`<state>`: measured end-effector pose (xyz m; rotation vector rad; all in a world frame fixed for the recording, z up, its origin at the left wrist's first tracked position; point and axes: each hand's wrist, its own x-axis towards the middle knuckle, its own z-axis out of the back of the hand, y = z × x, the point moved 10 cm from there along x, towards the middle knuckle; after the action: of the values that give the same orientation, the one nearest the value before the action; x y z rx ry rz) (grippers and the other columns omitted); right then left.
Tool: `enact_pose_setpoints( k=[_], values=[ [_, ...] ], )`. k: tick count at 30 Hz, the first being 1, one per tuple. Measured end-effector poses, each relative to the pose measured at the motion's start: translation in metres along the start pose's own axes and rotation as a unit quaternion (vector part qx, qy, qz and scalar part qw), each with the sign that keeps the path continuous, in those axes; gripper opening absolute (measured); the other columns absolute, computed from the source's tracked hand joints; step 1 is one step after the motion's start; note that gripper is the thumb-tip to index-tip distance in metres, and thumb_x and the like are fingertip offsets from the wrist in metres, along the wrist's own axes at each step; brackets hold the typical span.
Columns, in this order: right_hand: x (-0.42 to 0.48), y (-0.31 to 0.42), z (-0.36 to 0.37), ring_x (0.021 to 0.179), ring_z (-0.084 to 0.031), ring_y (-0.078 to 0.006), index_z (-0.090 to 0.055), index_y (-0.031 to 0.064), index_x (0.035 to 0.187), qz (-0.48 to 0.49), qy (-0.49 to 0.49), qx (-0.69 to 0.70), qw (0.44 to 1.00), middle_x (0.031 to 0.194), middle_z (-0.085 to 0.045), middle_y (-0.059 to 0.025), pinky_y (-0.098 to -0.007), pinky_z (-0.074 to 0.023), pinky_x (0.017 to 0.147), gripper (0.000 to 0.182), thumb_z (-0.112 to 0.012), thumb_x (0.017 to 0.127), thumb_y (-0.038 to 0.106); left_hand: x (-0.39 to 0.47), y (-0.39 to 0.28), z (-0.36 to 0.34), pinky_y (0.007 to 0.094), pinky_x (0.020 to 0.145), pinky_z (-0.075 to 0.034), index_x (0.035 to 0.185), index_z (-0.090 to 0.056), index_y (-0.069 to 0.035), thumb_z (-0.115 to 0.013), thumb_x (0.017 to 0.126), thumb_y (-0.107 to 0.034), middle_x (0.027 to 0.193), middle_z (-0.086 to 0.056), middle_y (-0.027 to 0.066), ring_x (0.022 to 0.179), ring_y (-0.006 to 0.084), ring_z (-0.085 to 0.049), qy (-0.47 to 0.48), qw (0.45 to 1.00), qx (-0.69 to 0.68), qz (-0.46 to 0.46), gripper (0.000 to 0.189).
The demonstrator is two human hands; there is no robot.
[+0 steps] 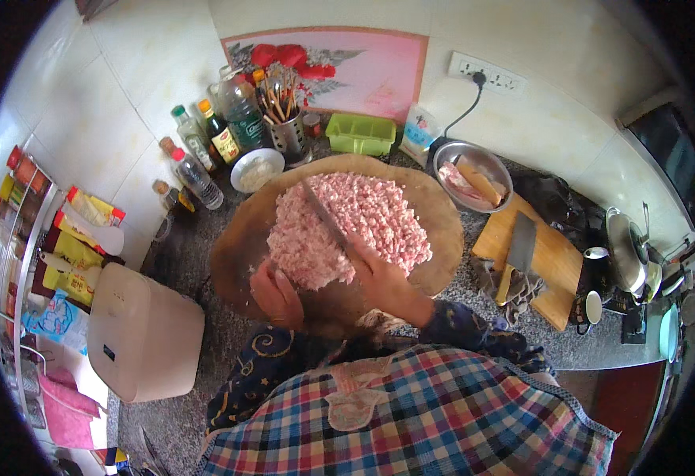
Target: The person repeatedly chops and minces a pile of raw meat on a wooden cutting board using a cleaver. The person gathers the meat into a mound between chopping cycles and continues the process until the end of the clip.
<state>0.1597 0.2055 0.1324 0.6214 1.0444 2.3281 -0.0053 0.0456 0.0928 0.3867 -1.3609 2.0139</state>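
Note:
A wide mound of minced meat [377, 208] covers the middle of a thick round wooden chopping block [442, 238]. The left part looks finer and paler, the right part coarser and redder. My right hand [386, 279] grips a cleaver [325, 215], whose blade is seen nearly edge-on and slants up and left across the meat. Its handle is hidden in my fist. At the lower left edge of the mince, my left hand [277, 297] rests by the block with thumb and fingers apart, holding nothing visible.
Right of the block are a metal bowl [472, 157] with meat pieces and a cutting board [552, 256] bearing a second cleaver [523, 241] and a dark cloth [523, 291]. A white bowl [257, 169] and several bottles [222, 134] stand behind left. A pale bin [145, 333] sits left.

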Motion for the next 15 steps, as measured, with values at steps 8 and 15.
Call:
enact_pose_setpoints(
  k=[8, 15],
  values=[
    [-0.022, 0.049, 0.061, 0.105, -0.066, -0.0313, -0.043, 0.0049, 0.141, 0.062, -0.107, 0.079, 0.989, 0.114, -0.064, -0.0232, -0.0337, -0.0510, 0.086, 0.046, -0.054, 0.096, 0.008, 0.014, -0.036, -0.002, 0.0450, 0.083, -0.041, 0.117, -0.057, 0.000, -0.050, 0.094, -0.021, 0.102, -0.057, 0.0199, 0.096, 0.0363, -0.054, 0.015, 0.999, -0.012, -0.047, 0.031],
    [-0.034, -0.009, 0.065, 0.091, -0.063, -0.0255, -0.041, 0.0052, 0.143, -0.102, -0.092, 0.116, 0.984, 0.109, -0.064, -0.0176, -0.0308, -0.0510, 0.080, 0.049, -0.054, 0.096, 0.009, 0.052, -0.018, -0.029, 0.0469, 0.083, -0.042, 0.111, -0.059, -0.002, -0.049, 0.097, -0.023, 0.102, -0.059, 0.0190, 0.097, 0.0381, -0.054, 0.082, 0.991, 0.062, -0.085, 0.027]
  ],
)
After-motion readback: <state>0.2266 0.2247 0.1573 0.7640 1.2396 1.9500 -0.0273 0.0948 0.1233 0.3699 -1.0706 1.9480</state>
